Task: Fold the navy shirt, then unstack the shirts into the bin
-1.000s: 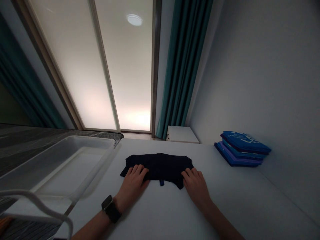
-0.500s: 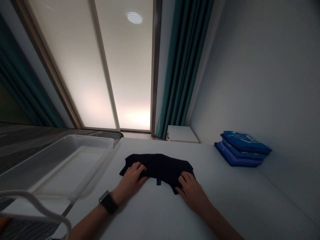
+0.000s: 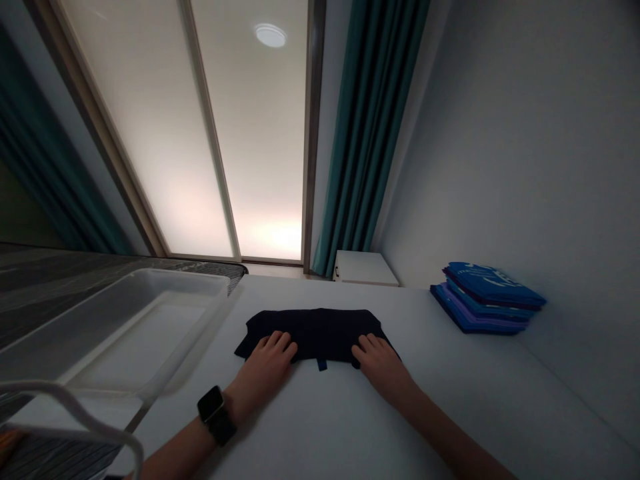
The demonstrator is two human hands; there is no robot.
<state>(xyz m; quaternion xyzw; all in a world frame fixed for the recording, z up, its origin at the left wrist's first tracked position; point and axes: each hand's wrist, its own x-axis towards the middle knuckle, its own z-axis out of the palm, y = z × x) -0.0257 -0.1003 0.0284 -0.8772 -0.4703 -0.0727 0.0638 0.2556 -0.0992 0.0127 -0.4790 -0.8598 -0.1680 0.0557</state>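
A dark navy folded garment [image 3: 320, 328] lies as a wide, low strip across the white table [image 3: 310, 427]. A small blue tab [image 3: 322, 365] sticks out from the middle of its near edge. Near the left end, my left hand [image 3: 270, 360] has its fingers curled over the near edge, with a watch [image 3: 216, 415] on the wrist. My right hand [image 3: 379, 363] grips the near edge by the right end, also with bent fingers. Both thumbs are hidden.
A clear plastic bin [image 3: 185, 333] stands at the left, with a pale curved bar [image 3: 75, 407] before it. Toward the right wall sits a stack of folded blue and purple clothes [image 3: 487, 300]. A white cabinet [image 3: 365, 267] stands beyond the table's far edge.
The garment's drooping right near corner has been drawn up, and its near edge lies straighter. My right hand has shifted slightly up; the left has turned a little.
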